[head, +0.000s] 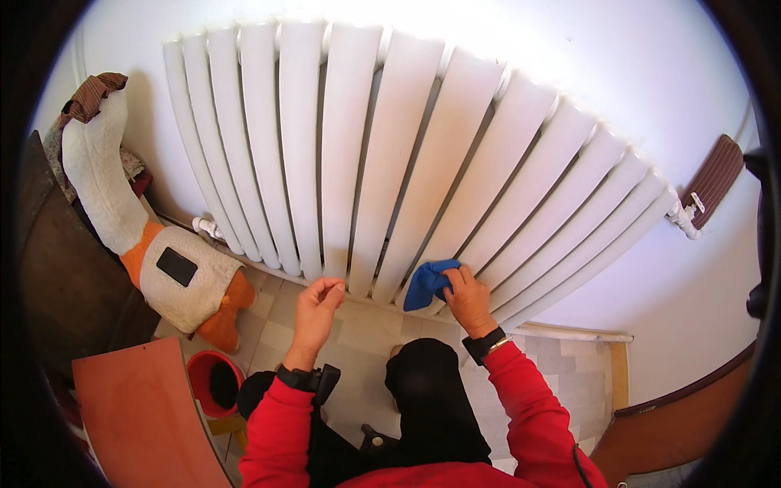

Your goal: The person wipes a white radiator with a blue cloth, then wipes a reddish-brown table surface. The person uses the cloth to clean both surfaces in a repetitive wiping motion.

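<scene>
A blue cloth (pixel 424 285) is bunched in my right hand (pixel 468 300), which holds it against the lower part of a white column radiator (pixel 348 146). To the left of it, my left hand (pixel 318 311) is near the radiator's bottom edge, its fingers curled and thumb against the forefinger, with no object visible between them. Whether the left fingertips touch the radiator cannot be told. Dark bands sit on both wrists.
At left stands an orange and white padded seat (pixel 189 268) bearing a dark phone-like slab (pixel 177 266). A red bucket (pixel 198 381) stands beside a reddish board (pixel 140 409). Radiator valves (pixel 686 219) jut out at right, by a striped brown cloth (pixel 714 177).
</scene>
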The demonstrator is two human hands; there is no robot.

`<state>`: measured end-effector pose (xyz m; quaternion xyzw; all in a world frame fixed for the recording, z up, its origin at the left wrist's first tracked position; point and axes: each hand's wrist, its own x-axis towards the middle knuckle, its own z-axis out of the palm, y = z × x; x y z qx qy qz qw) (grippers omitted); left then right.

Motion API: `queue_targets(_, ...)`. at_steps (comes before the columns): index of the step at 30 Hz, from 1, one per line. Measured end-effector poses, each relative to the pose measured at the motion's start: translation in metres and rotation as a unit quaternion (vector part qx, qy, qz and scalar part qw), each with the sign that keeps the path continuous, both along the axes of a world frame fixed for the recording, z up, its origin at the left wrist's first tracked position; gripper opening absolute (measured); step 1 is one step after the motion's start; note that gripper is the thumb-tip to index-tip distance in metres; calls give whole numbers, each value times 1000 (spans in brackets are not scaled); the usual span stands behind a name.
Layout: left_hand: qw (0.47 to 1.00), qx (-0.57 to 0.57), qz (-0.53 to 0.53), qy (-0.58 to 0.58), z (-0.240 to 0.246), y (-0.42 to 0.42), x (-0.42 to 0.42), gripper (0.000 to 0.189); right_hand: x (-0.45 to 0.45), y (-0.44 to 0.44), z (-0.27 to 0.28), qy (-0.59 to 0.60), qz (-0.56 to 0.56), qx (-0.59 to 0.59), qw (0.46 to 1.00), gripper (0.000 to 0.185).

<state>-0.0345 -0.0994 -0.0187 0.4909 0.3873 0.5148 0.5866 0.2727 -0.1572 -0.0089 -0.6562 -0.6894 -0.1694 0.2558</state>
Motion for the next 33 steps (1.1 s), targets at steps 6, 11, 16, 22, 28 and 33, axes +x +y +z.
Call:
queue_targets(6, 1000, -1, -1, 8, -1, 2, -2, 19, 2, 1, 47, 18, 40, 36, 998, 34)
queue_targets(11, 1000, 4, 3, -10, -2, 2, -2, 19, -1, 5, 138, 52, 65, 129, 988, 36)
queue_targets(16, 1000, 4, 8, -20, 0, 1, -2, 18, -11, 16, 216, 63, 85, 250, 962, 35)
queue_targets(22, 1000, 12, 5, -21, 2, 0, -3, 16, -26, 36, 223, 81, 87, 313, 942, 33)
queue_targets(28, 1000, 9, 10, -27, 7, -2, -3, 16, -50, 43, 130, -5, 62, 175, 983, 37)
queue_targets(33, 1000, 6, 10, -23, 7, -2, -6, 18, -46, 43, 57, -33, 73, 82, 993, 34)
